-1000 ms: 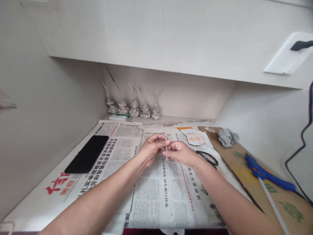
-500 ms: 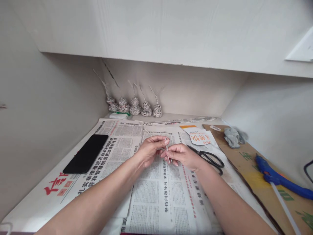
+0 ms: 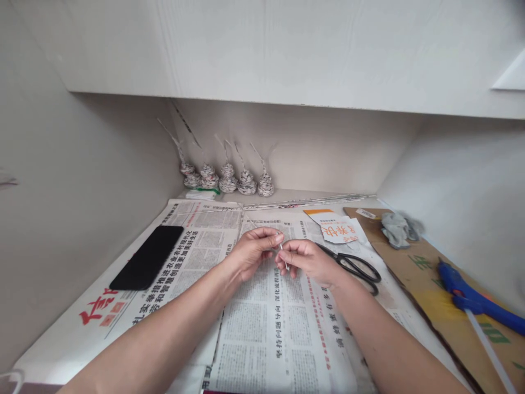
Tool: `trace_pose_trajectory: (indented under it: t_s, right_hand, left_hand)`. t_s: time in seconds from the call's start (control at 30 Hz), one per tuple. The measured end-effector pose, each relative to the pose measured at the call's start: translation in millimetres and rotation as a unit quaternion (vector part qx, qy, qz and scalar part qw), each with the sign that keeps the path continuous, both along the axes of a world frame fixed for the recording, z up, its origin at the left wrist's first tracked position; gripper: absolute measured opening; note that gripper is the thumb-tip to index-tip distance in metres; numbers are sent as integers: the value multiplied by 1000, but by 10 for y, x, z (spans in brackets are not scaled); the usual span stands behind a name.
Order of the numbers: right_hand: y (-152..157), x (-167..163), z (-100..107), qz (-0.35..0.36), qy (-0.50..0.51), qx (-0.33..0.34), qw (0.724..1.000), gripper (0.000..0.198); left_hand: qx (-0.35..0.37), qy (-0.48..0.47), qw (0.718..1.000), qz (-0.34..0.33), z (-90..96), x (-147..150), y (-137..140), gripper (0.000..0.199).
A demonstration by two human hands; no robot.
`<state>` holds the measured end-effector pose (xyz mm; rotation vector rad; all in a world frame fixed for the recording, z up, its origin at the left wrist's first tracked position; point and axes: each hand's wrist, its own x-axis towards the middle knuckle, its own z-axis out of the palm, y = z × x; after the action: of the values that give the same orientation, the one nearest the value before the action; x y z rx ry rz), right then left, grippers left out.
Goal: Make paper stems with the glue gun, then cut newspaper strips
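Observation:
Over the middle of the newspaper (image 3: 254, 328), my two hands meet at a thin white paper strip (image 3: 287, 267). My left hand (image 3: 256, 251) pinches its upper part between thumb and forefinger. Just to the right, my right hand (image 3: 307, 258) has its thumb and fingers closed on the lower part, and a short end shows below the fingertips. The rest of the strip is hidden by the fingers. Black-handled scissors (image 3: 356, 266) lie close beside my right wrist, partly covered by it.
Several gourd-shaped woven paper pieces (image 3: 227, 179) stand along the back wall. Long thin paper rods (image 3: 311, 201) lie before them. A black phone (image 3: 148, 257) is at left. At right, cardboard (image 3: 410, 268) bears a grey cloth (image 3: 396, 230) and blue glue gun (image 3: 463, 293). A cabinet panel (image 3: 262, 54) overhangs.
The paper strip's lower end has tilted to the right as my right fingers shifted slightly. My left hand stays almost in place. The camera view has turned a little.

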<state>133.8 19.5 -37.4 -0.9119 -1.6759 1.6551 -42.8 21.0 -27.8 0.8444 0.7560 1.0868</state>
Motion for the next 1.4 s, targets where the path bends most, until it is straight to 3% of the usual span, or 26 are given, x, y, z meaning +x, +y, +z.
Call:
trace_pose_trajectory:
  t_s: [0.3, 0.6, 0.73, 0.93, 1.13, 1.3, 1.4]
  right_hand:
    - [6, 20, -5, 13, 16, -1, 1000, 36]
    - [10, 14, -6, 6, 19, 3, 1000, 34]
    - [2, 14, -6, 14, 18, -6, 1000, 35]
    - [-12, -2, 19, 20, 14, -19, 1000, 38]
    - [-9, -11, 26, -26, 14, -26, 999, 33]
    - [-26, -4, 36, 22, 6, -28, 999, 34]
    - [-26, -9, 42, 5, 0, -24, 1000, 32]
  left_hand:
    - [12, -6, 999, -48, 28, 11, -37, 41]
    - [31, -13, 998, -50, 19, 13, -29, 30]
    - [44, -6, 996, -82, 23, 7, -37, 31]
    - [28, -7, 998, -55, 0, 3, -25, 34]
    - [2, 5, 999, 33, -4, 15, -1, 30]
    - [4, 5, 1000, 19, -12, 16, 2, 29]
    - [5, 0, 1000, 9, -19, 17, 3, 29]
